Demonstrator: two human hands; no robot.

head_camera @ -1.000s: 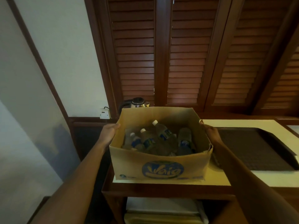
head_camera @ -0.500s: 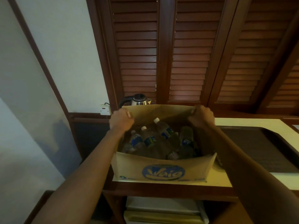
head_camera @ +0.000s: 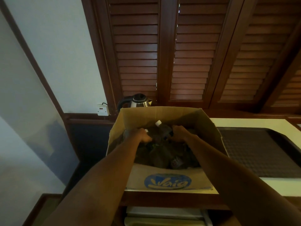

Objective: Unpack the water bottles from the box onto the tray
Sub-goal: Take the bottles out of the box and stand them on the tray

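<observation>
An open cardboard box with a blue oval logo stands on the cream counter, holding several clear water bottles in deep shadow. Both my hands are down inside it. My left hand is closed around one white-capped bottle, whose cap shows just beside the knuckles. My right hand grips the body of another bottle, whose white cap points up and back. More bottles lie dark beneath my forearms. The dark ribbed tray sits on the counter right of the box.
A steel kettle with a black handle stands behind the box, near a wall socket. Brown louvred shutters fill the back. The cream counter runs to the right; a shelf with pale items lies below its front edge.
My hands left the box's rim and went down inside, closing on bottles. The view has moved closer and tilted, and the box interior looks darker.
</observation>
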